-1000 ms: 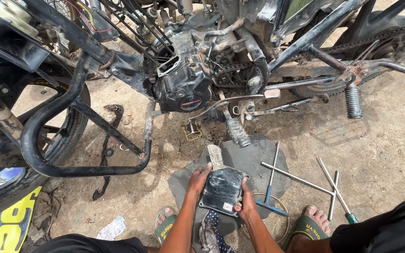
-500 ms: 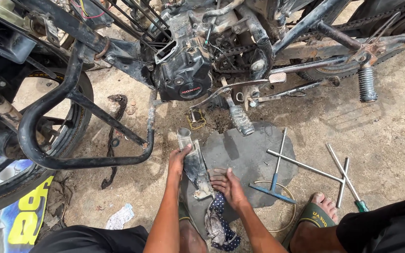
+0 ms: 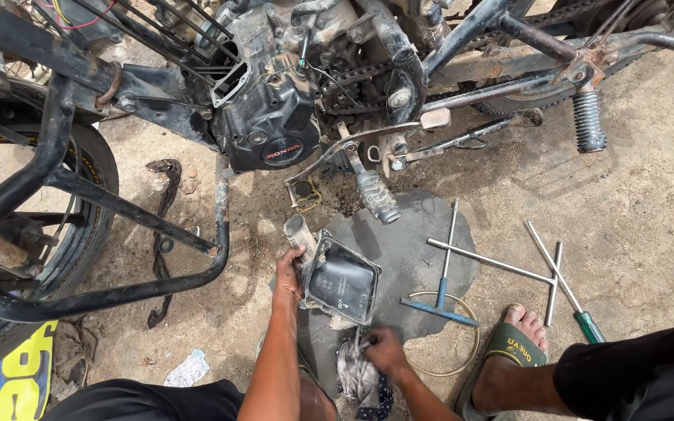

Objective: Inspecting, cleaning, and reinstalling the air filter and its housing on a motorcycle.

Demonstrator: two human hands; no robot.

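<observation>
Head view is looking down on a stripped motorcycle (image 3: 337, 86) that is standing across the far side of the scene, its engine block (image 3: 271, 125) sitting near the middle. A black tubular crash guard (image 3: 79, 226) is looping out at the left, in front of a tyre (image 3: 79, 218). The concrete floor (image 3: 633, 210) is carrying a dark oil stain (image 3: 415, 249) just below the footpeg (image 3: 376, 195).

On that stain the black metal engine cover (image 3: 341, 277) is standing tilted on edge, hollow side facing the camera. The left hand (image 3: 289, 273) is clamping its left rim, fingers wrapped round the edge. The right hand (image 3: 384, 351) is closing on a crumpled patterned rag (image 3: 360, 378), just near of the cover's lower edge; whether the rag is touching the cover is not clear. The two hands are apart, the cover's lower corner between them.

Right of the cover, a blue-handled T-wrench (image 3: 442, 284) is lying on the stain, and two more long T-handle wrenches (image 3: 501, 265) (image 3: 559, 269) are lying crossed on the floor beside it. A thin wire ring (image 3: 470, 343) is lying just near of the blue one. A foot in a green sandal (image 3: 512, 351) is resting at the near right, close to the wrenches. A small gasket (image 3: 306, 195) is lying on the floor under the engine.
</observation>
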